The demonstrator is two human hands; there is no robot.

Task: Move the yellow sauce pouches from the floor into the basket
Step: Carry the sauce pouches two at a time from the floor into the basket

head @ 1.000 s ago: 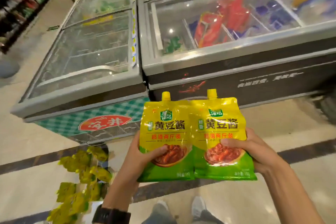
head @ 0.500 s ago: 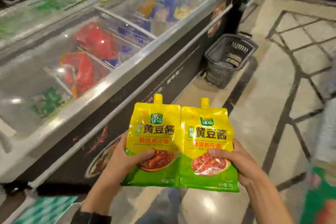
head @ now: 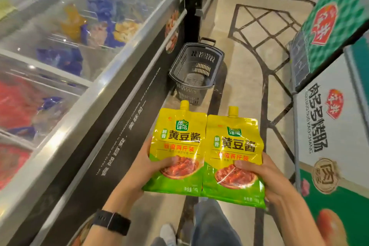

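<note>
Nearest, the left hand grips the lower left edge of one yellow sauce pouch, thumb across the front and the other fingers curled behind. The right hand holds the second pouch the same way at its lower right. Both pouches stand upright with spouts up, side by side with their inner edges touching, well above the floor and not yet in the basket. Each full, soft pack is held only low down on glossy film. My worry is that a top could fold forward, or a pack could slide out from under the thumb, on the walk ahead. The aisle is tight, with the freezer cabinet close on the left and stacked cartons close on the right, so a swinging elbow or pouch could clip either one. Farther on, the basket sits on the floor against the foot of the freezer. It looks empty and perhaps slightly tilted, though blur makes that hard to confirm. Letting both packs go together from standing height could land one across the rim, bounce it out, or shove the light basket along. A spout might also snag in the slotted wall, so bending low and releasing one at a time seems safer.
</note>
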